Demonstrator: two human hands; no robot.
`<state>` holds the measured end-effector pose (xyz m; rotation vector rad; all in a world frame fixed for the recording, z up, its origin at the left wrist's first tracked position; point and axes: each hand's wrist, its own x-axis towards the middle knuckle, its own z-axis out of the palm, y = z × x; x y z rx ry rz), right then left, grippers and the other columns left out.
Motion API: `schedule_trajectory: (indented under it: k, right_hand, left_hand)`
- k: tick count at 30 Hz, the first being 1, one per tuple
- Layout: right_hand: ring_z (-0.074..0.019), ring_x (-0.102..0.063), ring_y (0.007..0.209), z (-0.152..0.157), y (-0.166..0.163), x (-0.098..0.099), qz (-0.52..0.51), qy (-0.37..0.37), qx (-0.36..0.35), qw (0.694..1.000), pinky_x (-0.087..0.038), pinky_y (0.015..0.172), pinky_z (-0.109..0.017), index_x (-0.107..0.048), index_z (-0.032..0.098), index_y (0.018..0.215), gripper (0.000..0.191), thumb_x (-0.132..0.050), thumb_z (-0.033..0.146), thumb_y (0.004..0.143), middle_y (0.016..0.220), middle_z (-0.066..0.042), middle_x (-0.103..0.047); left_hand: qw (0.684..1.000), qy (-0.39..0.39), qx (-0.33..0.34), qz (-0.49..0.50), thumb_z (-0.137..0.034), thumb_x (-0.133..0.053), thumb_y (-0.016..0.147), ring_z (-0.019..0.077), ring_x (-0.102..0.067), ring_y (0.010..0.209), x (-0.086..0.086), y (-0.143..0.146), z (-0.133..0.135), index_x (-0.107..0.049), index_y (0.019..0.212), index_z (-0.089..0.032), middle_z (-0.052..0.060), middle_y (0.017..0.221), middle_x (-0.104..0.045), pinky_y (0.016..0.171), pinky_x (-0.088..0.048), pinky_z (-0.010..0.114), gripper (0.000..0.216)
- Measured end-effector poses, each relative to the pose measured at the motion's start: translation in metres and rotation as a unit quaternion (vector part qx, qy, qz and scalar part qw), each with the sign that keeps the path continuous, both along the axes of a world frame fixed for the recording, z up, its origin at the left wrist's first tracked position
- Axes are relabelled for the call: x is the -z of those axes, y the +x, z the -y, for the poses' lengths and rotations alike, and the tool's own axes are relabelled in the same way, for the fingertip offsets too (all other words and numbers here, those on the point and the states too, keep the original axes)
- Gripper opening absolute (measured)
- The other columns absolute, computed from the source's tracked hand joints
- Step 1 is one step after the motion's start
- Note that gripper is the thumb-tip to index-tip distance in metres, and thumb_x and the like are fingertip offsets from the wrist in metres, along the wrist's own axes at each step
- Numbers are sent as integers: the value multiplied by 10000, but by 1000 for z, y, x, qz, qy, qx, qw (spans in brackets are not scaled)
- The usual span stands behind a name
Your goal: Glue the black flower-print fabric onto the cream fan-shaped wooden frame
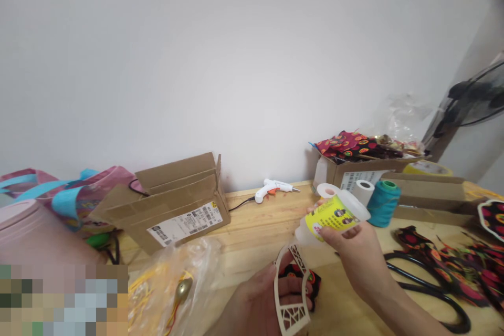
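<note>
My right hand grips a white glue bottle with a yellow label, tilted so its nozzle points down-left toward the piece in my other hand. My left hand holds a pale cut-out wooden frame with a scrap of dark patterned fabric behind it, low at the frame's bottom centre. The bottle's tip hangs just above the top of the wooden frame; whether it touches I cannot tell.
A wooden table carries an open cardboard box, a white glue gun, a teal thread spool, a white roll, black scissors, patterned fabric pieces, a fabric-filled box, a plastic bag and a pink bag.
</note>
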<state>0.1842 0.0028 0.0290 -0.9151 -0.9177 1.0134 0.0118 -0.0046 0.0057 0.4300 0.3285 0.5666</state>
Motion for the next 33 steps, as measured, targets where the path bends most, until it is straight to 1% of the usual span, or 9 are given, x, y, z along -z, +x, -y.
schedule_trajectory:
  k: [7,11,16,21,26,33]
  right_hand:
    - [-167,-604,801,2,-1,-2,-5,5,-16,1000,-498,684,-216,-467,220,1121,567,-693,185,603,919,-27,-645]
    - [-171,-605,791,1,-1,-3,-1,6,-14,1000,-499,676,-220,-480,211,1104,553,-696,187,596,897,-30,-651]
    - [-173,-605,782,2,-1,-3,12,12,-15,1000,-498,679,-235,-498,206,1070,510,-690,184,598,878,-28,-653]
    - [-207,-606,756,5,-3,-8,33,-2,8,999,-503,662,-279,-572,159,944,410,-705,219,560,832,-57,-658]
    - [-211,-608,732,4,-4,-10,47,-9,15,999,-508,641,-279,-610,144,809,293,-707,235,548,797,-65,-663]
    - [-205,-610,710,5,-5,-13,53,-10,22,998,-510,627,-271,-614,148,779,282,-716,232,529,765,-54,-667]
  left_hand:
    - [1000,5,5,4,-282,-318,815,213,-572,818,1,0,1,-446,1158,-114,148,931,-607,707,-344,299,403]
    - [1000,-5,-3,-5,-284,-308,818,210,-573,812,0,0,1,-442,1160,-117,146,930,-606,721,-341,305,403]
    - [1000,5,1,-3,-288,-322,812,209,-570,820,3,0,1,-430,1167,-119,148,947,-598,710,-345,294,407]
    - [1000,3,-4,-3,-288,-335,807,214,-576,817,2,1,0,-437,1161,-118,147,933,-604,702,-350,291,406]
    - [1000,-4,-6,1,-286,-325,814,206,-581,807,1,1,0,-456,1146,-123,142,918,-613,719,-341,292,392]
    - [1000,-3,-7,-1,-286,-330,814,202,-582,807,2,2,0,-481,1117,-123,139,916,-618,713,-344,286,375]
